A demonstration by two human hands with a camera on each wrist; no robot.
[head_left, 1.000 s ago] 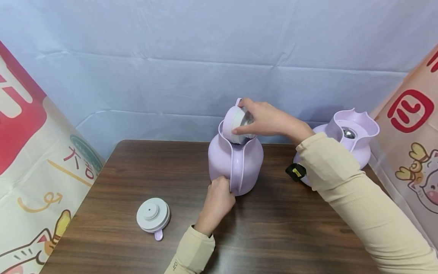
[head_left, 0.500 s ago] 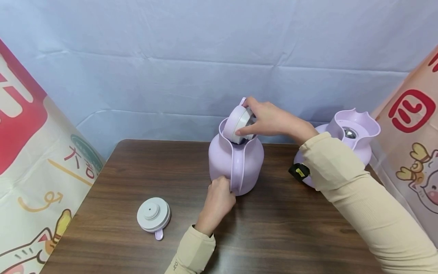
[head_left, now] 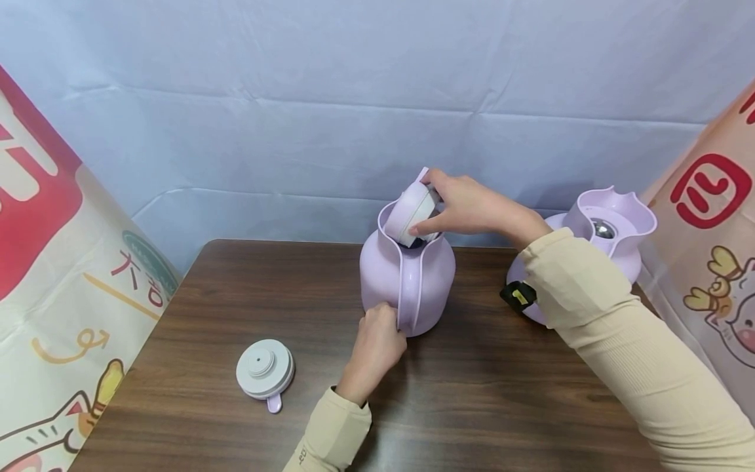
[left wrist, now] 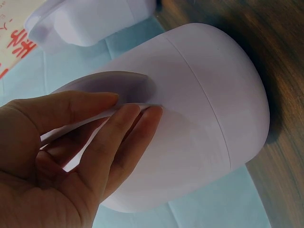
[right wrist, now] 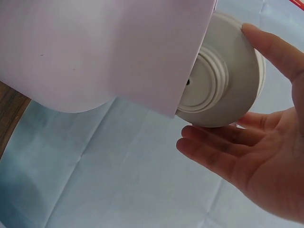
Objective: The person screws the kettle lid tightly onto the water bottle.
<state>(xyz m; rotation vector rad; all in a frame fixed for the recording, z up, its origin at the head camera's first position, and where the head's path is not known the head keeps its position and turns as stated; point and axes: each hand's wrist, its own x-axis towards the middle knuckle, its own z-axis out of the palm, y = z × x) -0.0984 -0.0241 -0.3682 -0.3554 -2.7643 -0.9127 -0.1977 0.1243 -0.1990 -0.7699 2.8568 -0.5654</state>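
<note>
A lilac thermos jug [head_left: 380, 272] stands upright at the table's back edge, its handle [head_left: 409, 295] facing me. My left hand [head_left: 376, 337] grips the lower part of that handle; in the left wrist view, the thumb and fingers [left wrist: 118, 137] close around it. At the mouth, my right hand [head_left: 472, 204] holds a lilac and white jug lid [head_left: 407, 210] by its edge, tilted steeply and partly inside the rim. The right wrist view shows the lid's white stepped underside [right wrist: 232, 76], partly hidden by the jug's spout, with thumb and fingers on opposite sides.
A second lilac jug [head_left: 625, 259], without a lid, stands at the right behind the right sleeve. Another lid [head_left: 264, 368] lies upside down on the wooden table [head_left: 307, 295] at the left. A pale blue cloth [head_left: 295, 144] hangs behind; printed cloths flank both sides.
My right hand has shifted slightly right, and the lid has tilted further toward the right at the mouth. The left hand and the jug stay in place.
</note>
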